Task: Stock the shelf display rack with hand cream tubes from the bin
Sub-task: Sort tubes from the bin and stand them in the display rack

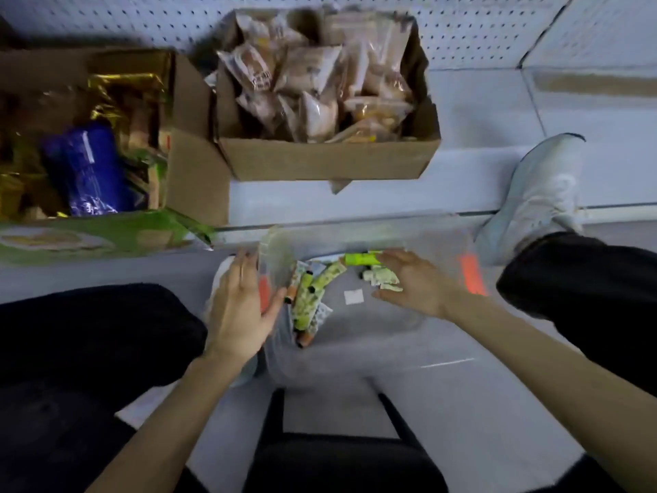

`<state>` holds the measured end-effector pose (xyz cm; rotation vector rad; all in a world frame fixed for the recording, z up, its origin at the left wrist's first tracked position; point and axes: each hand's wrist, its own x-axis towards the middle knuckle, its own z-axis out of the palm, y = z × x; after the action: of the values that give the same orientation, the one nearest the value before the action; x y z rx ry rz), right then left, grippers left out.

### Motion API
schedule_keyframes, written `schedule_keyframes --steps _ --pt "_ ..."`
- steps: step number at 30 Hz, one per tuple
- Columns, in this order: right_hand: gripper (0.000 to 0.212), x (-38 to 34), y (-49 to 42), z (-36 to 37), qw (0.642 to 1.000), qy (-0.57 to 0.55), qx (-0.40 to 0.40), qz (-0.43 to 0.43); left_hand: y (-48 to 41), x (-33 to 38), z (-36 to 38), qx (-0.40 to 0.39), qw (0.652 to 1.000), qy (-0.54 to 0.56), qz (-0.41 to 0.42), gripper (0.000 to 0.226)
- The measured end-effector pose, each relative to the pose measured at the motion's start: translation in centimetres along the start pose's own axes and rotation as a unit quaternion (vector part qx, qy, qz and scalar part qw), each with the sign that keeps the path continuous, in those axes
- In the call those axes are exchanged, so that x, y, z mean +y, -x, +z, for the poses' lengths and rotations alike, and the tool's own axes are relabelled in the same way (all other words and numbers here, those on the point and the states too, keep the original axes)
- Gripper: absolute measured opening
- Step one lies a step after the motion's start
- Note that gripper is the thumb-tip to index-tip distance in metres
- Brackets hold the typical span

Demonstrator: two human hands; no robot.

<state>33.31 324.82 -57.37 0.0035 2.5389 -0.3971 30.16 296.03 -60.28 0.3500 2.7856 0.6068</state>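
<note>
A person in black trousers [89, 336] sits over a clear plastic bin with orange latches [373, 336] on the grey floor. The left hand [238, 311], fingers straight, lies flat against the bin's 9 o'clock wall. The right hand [416, 282] is spread open at 2 o'clock; blur hides whether it touches anything. Inside the bin, pale green patterned hand cream tubes with dark caps [309, 297] lie heaped at the left, long axes running roughly 6 to 12. A bright green tube [359, 259] lies crosswise, 9 to 3, by the right fingertips. A white sneaker [544, 193] rests on the smooth white metal shelf [462, 186]. An open cardboard box of tan snack packets [320, 158] stands on the shelf before a perforated back panel [462, 30].
</note>
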Motion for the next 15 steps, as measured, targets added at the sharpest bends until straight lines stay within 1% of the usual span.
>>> schedule_keyframes --steps 2,4,5,7,8,9,11,12,13,15 --pt "0.071 1.2 -1.3 3.8 0.988 -0.124 -0.045 0.075 0.3 -1.1 2.2 -0.008 0.996 0.063 -0.064 0.083" --pt "0.063 1.3 -2.4 7.1 0.954 -0.251 -0.073 0.147 0.7 -1.3 3.5 -0.027 0.985 0.124 -0.117 0.089" --pt "0.061 1.0 -2.9 8.7 0.936 -0.293 -0.090 0.173 0.8 -1.5 4.0 -0.031 0.979 0.151 -0.132 0.092" --pt "0.056 0.1 -4.1 11.2 0.919 -0.317 -0.123 0.200 0.9 -1.8 4.9 -0.032 0.965 0.206 -0.161 0.098" --pt "0.052 -0.4 -4.7 12.1 0.912 -0.331 -0.132 0.202 0.7 -1.9 5.3 -0.034 0.954 0.236 -0.183 0.101" --pt "0.052 -1.0 -5.4 12.9 0.898 -0.361 -0.141 0.209 0.6 -2.0 5.9 -0.039 0.940 0.269 -0.208 0.103" --pt "0.059 -2.2 -6.6 13.9 0.854 -0.436 -0.162 0.234 0.1 -1.8 6.7 -0.041 0.913 0.321 -0.249 0.097" --pt "0.063 -2.8 -7.1 14.3 0.836 -0.463 -0.161 0.245 -0.2 -1.6 7.1 -0.035 0.905 0.337 -0.256 0.091" --pt "0.065 -3.3 -7.5 14.8 0.823 -0.481 -0.163 0.256 -0.4 -1.5 7.4 -0.028 0.899 0.350 -0.260 0.085" --pt "0.073 -4.0 -8.3 15.8 0.798 -0.513 -0.169 0.265 -0.8 -1.6 7.9 -0.014 0.881 0.373 -0.292 0.079"
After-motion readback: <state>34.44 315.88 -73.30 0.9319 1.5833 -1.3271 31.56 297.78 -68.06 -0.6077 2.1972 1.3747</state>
